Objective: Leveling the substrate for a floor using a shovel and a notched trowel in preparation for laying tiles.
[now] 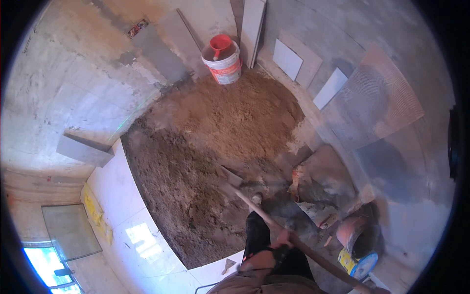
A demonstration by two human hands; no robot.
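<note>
A long-handled shovel runs from the middle of the floor to the lower right edge. Its grey blade rests in a wide bed of brown sandy mix, blurred at the neck. Partway up the wooden handle, in front of my legs, my left hand is closed round it. A blurred shape at the handle's upper end, cut by the lower edge, may be my right hand; its fingers do not show. The mix is dark nearby and lighter at the back.
Behind the mix stands a white bucket holding a red scoop. Glossy white tiles border the left, with a small trowel. To the right lie a torn sack, an overturned bucket and leaning tiles.
</note>
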